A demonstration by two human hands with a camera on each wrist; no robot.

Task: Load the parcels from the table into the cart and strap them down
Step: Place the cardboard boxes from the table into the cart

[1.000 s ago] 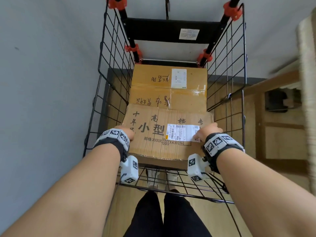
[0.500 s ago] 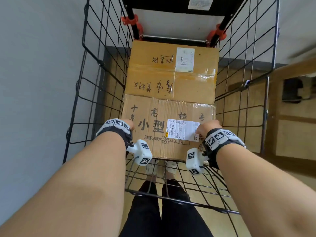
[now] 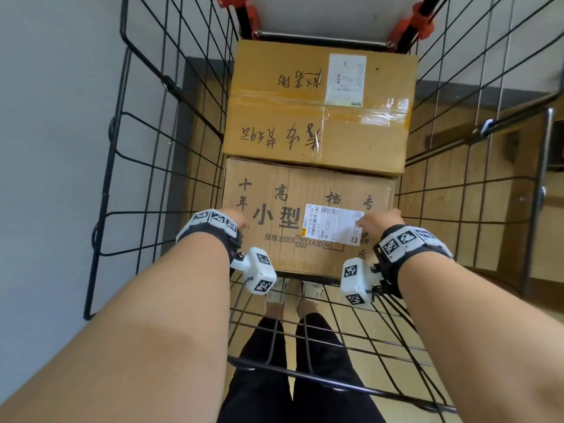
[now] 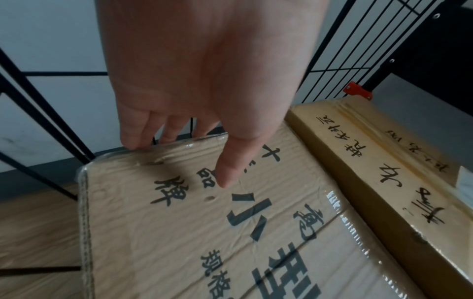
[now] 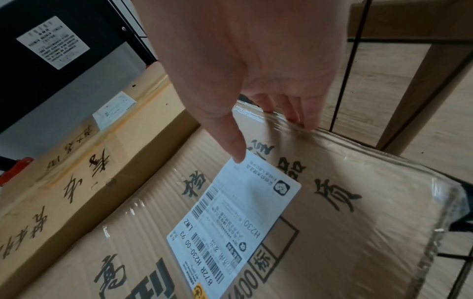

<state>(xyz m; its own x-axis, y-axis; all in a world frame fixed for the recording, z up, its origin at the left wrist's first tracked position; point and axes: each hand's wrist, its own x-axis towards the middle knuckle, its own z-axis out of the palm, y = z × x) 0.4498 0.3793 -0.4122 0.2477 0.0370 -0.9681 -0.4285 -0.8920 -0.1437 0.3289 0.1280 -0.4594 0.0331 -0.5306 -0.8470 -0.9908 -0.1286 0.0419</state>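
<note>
Two cardboard parcels lie in the black wire cart (image 3: 152,212). The far parcel (image 3: 317,108), with handwriting and a white label, sits against the cart's back. The near parcel (image 3: 305,190) (image 4: 230,232) (image 5: 320,222), printed with black characters and carrying a barcode label (image 3: 332,222), lies right in front of it, a little lower. My left hand (image 3: 236,219) (image 4: 189,159) grips its left edge, thumb on top, fingers down the side. My right hand (image 3: 377,219) (image 5: 266,139) grips the right edge, thumb on the label's corner.
Wire side walls stand close on both sides of the parcels. Orange clamps (image 3: 422,24) mark the handle posts at the back. A grey wall is on the left, wooden furniture (image 5: 419,97) on the right. My legs and shoes (image 3: 293,294) show through the near mesh.
The near parcel has gone down from a tilt over the far parcel to lie flat in front of it. Both hands kept their hold and moved down with it.
</note>
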